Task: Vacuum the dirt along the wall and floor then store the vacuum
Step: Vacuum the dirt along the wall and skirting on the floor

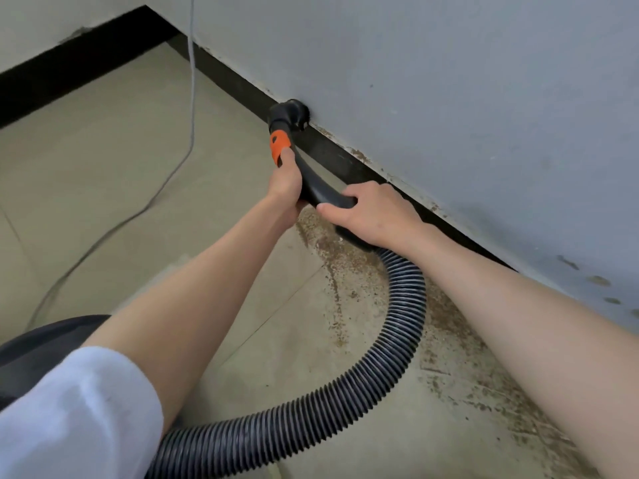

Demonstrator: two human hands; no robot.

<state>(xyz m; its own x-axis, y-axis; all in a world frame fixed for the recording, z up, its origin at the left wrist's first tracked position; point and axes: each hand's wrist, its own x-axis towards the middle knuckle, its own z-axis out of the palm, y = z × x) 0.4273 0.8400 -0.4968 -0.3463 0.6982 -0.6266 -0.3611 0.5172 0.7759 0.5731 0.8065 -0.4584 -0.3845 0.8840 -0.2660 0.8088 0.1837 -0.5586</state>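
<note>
A person works a vacuum's black brush nozzle (289,114) against the top edge of the dark skirting board (332,152) where it meets the pale grey wall (449,81), both hands clamped on the curved black wand (316,188) — the left hand (285,188) wrapped round it just behind the orange collar (279,145), the right hand (370,216) gripping farther back where the wand joins the ribbed hose (401,323). The wand's long axis runs away from the person toward the nozzle, so the left hand is the nearer one to the working end. The brown dirt (349,271) lies the other way: gritty crumbs scattered on the beige floor tiles (121,150) beneath and behind the right hand, with specks along the skirting's rim and low on the wall toward the right — the next sweep, by the look of it, has to draw the nozzle back along the wall toward the person. The corrugated hose loops through the dirt to the dark rounded vacuum body (41,344) at lower left, and a thin grey cord (188,133) trails over the smooth tiles
</note>
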